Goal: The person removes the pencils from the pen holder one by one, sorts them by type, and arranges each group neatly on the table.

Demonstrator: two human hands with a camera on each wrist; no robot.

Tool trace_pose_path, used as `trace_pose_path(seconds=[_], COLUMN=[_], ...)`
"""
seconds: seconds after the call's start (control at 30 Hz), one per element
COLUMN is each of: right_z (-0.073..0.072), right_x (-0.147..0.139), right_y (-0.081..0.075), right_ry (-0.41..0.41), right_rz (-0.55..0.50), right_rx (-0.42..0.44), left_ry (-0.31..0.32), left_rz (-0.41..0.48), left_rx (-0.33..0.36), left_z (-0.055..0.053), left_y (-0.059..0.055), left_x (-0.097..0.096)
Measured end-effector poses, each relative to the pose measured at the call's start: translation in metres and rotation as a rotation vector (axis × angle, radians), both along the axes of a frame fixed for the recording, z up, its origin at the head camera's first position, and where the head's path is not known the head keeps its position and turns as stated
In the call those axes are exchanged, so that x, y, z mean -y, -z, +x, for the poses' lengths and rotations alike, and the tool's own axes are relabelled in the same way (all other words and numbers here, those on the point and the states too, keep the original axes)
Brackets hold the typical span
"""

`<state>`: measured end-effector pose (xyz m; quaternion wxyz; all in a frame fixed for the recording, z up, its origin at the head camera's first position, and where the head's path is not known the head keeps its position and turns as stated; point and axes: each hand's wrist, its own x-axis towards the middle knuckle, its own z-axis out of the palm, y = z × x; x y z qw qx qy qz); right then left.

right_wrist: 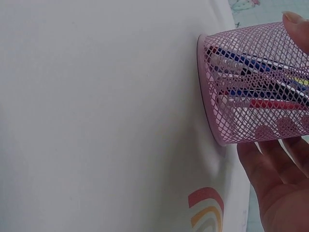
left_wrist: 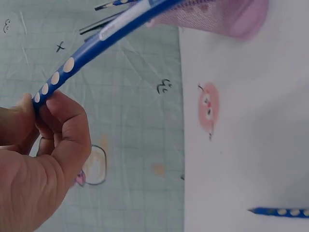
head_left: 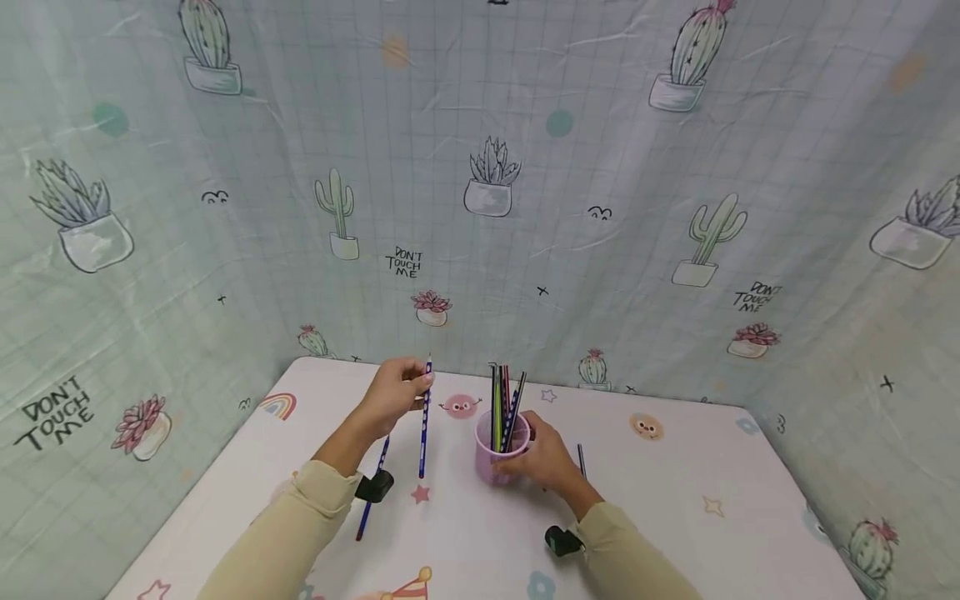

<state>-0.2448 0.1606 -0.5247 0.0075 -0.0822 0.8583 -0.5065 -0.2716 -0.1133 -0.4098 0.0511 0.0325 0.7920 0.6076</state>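
Between thumb and fingers, my left hand [head_left: 390, 390] pinches a blue pencil [head_left: 424, 433] with white dots near its upper end. The pencil hangs upright, its sharpened tip up, to the left of a pink mesh pencil cup [head_left: 487, 469]. My right hand [head_left: 553, 457] grips the cup from its right side, fingers curled round the mesh [right_wrist: 251, 96]. Several pencils [head_left: 497, 408] stand in the cup, among them black, lime, red and dotted blue ones. In the right wrist view their lower ends show through the mesh, and the cup's base is at the white tabletop.
Another dotted blue pencil [head_left: 363, 523] lies on the white table [head_left: 465, 550] under my left wrist, partly hidden by the wrist camera [head_left: 375, 486]. A dark pencil [head_left: 581, 458] lies behind my right wrist. A cactus-print curtain [head_left: 480, 275] surrounds the table's back and sides.
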Motion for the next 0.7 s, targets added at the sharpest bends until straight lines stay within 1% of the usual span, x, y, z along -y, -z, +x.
trace_pose_path(seconds=[0.13, 0.33, 0.53, 0.7], right_z=[0.000, 0.000, 0.002, 0.001], right_x=[-0.001, 0.000, -0.001, -0.001], right_y=[-0.001, -0.001, 0.000, 0.000], right_ry=[0.007, 0.009, 0.022, 0.019], right_rz=[-0.008, -0.006, 0.002, 0.001], right_rx=[0.006, 0.006, 0.017, 0.008], left_ry=[-0.020, -0.052, -0.084, -0.123], left_rz=[-0.022, -0.059, -0.075, -0.084], left_rx=[0.044, 0.089, 0.136, 0.165], left_z=[0.002, 0.006, 0.011, 0.014], left_y=[0.008, 0.026, 0.046, 0.062], left_x=[0.013, 0.031, 0.041, 0.047])
